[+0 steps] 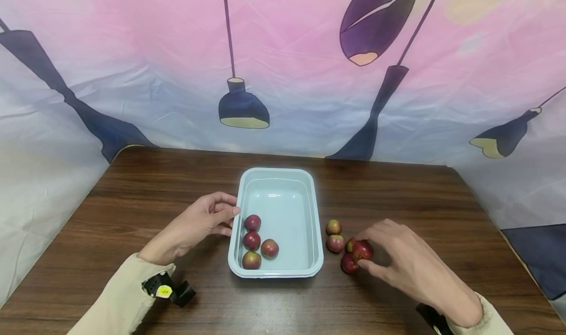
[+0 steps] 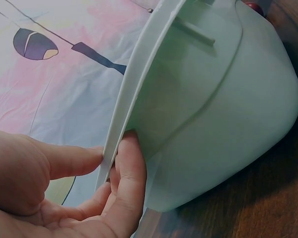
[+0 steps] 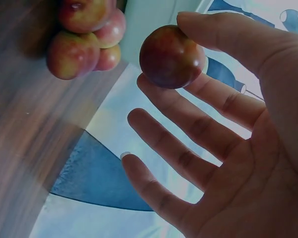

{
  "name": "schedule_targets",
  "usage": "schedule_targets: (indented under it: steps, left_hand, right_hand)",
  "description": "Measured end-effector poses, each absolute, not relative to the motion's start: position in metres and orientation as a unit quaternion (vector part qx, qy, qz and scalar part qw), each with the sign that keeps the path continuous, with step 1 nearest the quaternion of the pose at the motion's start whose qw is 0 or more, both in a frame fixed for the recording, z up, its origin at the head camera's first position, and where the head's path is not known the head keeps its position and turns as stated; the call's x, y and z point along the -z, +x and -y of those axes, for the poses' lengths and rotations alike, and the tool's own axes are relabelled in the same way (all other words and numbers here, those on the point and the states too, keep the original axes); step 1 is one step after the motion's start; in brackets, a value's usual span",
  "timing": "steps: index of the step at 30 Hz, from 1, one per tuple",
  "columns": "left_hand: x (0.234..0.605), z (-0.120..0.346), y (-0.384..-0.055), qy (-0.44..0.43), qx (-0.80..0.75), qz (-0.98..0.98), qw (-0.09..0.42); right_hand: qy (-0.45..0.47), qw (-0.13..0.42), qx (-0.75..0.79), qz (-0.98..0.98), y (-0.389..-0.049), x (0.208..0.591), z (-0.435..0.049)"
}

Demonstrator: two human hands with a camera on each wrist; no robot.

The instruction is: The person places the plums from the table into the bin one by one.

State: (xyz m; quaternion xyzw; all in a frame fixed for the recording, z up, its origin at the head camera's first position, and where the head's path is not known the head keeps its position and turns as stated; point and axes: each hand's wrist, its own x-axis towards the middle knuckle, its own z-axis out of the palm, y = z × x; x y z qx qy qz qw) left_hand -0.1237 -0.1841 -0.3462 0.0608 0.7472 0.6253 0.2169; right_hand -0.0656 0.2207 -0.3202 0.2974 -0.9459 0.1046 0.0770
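A pale blue plastic tray [image 1: 292, 212] lies on the table with several red-green plums [image 1: 252, 240] in its near left part. My left hand [image 1: 205, 222] pinches the tray's left rim, thumb on top and fingers beneath, as the left wrist view shows with the rim [image 2: 134, 89]. To the right of the tray, my right hand [image 1: 407, 259] pinches one plum [image 3: 171, 57] between thumb and fingertips. That plum is held just above several others [image 3: 74, 54] grouped on the table. In the right wrist view the remaining fingers are spread out.
The dark wooden table [image 1: 185, 178] carries the tray and the loose plums [image 1: 335, 243] beside its right wall. A printed cloth [image 1: 177, 79] with lamp drawings hangs behind the table. Each wrist wears a black strap device [image 1: 168, 288].
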Motion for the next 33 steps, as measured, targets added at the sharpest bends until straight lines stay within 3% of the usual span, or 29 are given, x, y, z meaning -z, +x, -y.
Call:
schedule_targets:
  steps: [33]
  left_hand:
    - [0.346, 0.185, -0.124, 0.059, -0.626, -0.746, 0.219]
  right_hand:
    - [0.34, 0.109, -0.085, 0.93, -0.083, 0.295, -0.193]
